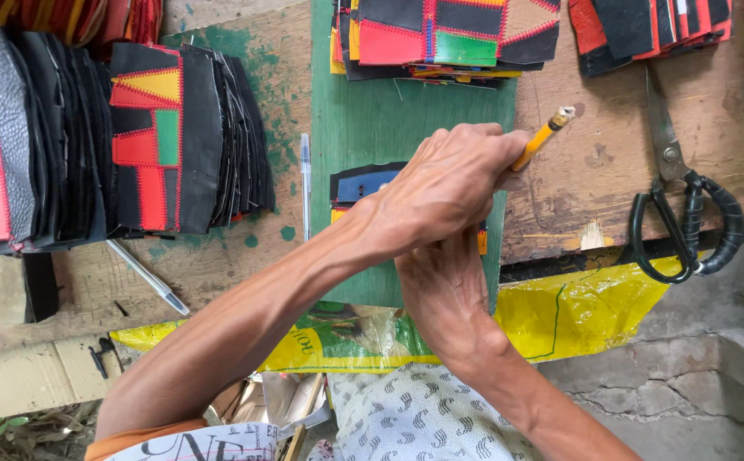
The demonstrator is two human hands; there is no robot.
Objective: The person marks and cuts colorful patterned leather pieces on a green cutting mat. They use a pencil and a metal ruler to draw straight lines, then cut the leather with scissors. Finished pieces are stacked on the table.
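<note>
Left hand [449, 183] crossed over the right, grip closed around a yellow-handled cutter [542, 137], tip pointing up and right. Right hand [444, 282] beneath it, pressed down on a patchwork leather piece [359, 183] lying on the green board [389, 119] of the wooden counter [594, 171]; fingers hidden, so grip cannot be told. Black-handled scissors [675, 196] well apart to the right. Stacks of patchwork pieces [150, 141] on the left, two pens [305, 183] near the board's left edge.
</note>
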